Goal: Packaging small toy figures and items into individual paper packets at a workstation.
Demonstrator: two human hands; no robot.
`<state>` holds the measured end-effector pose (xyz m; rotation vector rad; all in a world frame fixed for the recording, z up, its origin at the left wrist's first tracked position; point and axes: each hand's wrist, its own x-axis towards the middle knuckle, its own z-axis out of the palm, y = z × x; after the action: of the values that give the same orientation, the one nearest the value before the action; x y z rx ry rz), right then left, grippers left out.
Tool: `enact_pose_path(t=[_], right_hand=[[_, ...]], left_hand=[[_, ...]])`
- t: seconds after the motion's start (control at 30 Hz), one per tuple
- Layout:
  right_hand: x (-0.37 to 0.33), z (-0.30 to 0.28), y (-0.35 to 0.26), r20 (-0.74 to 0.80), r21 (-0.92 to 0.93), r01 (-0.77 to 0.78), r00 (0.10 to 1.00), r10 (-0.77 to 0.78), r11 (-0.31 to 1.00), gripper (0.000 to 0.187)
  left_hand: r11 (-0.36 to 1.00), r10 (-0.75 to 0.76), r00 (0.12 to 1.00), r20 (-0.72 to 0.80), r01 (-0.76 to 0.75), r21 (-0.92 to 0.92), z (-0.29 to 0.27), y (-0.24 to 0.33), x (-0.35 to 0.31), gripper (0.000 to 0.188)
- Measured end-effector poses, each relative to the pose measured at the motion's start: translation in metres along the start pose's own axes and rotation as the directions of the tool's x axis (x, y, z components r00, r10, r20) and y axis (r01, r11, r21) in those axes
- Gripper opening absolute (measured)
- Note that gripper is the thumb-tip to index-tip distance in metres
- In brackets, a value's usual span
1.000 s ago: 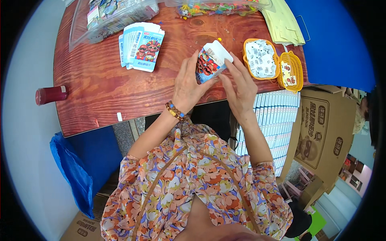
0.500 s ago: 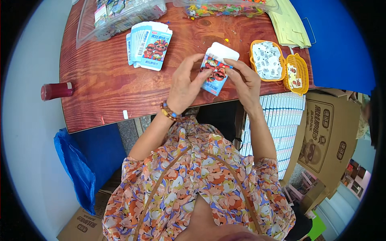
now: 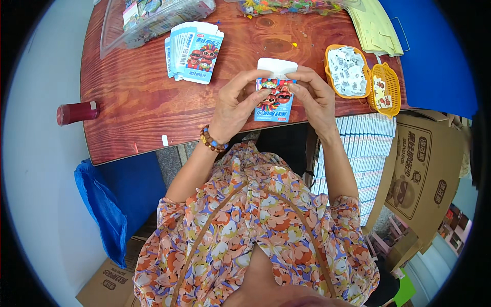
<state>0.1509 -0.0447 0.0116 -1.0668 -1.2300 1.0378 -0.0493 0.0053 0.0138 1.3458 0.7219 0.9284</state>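
Both hands hold a small blue cardboard box (image 3: 274, 106) with cartoon figures printed on its face, near the table's front edge. Its white flap (image 3: 276, 65) stands up at the far end. My left hand (image 3: 237, 102) grips the left side, thumb on the front, other fingers behind. My right hand (image 3: 315, 100) pinches the right side in the same way, thumb near the upper edge. The fingers behind the box are partly hidden. To the left lies a fanned stack of flat blue cartons (image 3: 202, 57) with the same print.
On the wooden table (image 3: 133, 107), a yellow basket (image 3: 348, 71) holds small white packets, beside another yellow basket (image 3: 386, 89) with little cards. Clear plastic bins (image 3: 169, 23) stand at the back. A dark red cylinder (image 3: 77, 113) overhangs the left edge. Finished-looking boxes (image 3: 360, 158) fill a carton below right.
The box has turned more upright and square to me, its flap now pointing straight away. My fingers have shifted toward its upper edge. The whole view has moved slightly.
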Motion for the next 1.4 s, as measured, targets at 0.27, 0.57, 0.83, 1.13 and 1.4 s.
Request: enact_pose_path(t=[0.27,0.57,0.83,1.13,1.4], right_hand=[[-0.005,0.002,-0.016,0.058,-0.139,-0.192,0.978,0.202,0.971,0.022],[0.005,-0.006,-0.009,0.093,0.019,-0.334,0.939,0.331,0.942,0.014],[0.017,-0.018,-0.023,0.315,-0.123,-0.337,0.879,0.358,0.934,0.029],[0.015,-0.017,-0.034,0.279,-0.36,-0.242,0.894,0.351,0.901,0.024],[0.002,-0.015,-0.037,0.327,-0.46,-0.103,0.904,0.276,0.882,0.028]], left_hand=[[0.997,-0.067,0.998,0.012,0.067,-0.024,-0.004,-0.01,-0.01,0.025],[0.991,-0.131,0.991,0.04,0.13,0.024,-0.004,-0.002,-0.014,0.027],[0.99,-0.138,0.989,0.06,0.137,0.028,-0.004,-0.004,-0.015,0.041],[0.978,-0.177,0.979,0.099,0.164,0.127,-0.007,-0.01,-0.011,0.053],[0.983,-0.164,0.986,0.04,0.16,0.095,0.001,-0.012,-0.016,0.049]])
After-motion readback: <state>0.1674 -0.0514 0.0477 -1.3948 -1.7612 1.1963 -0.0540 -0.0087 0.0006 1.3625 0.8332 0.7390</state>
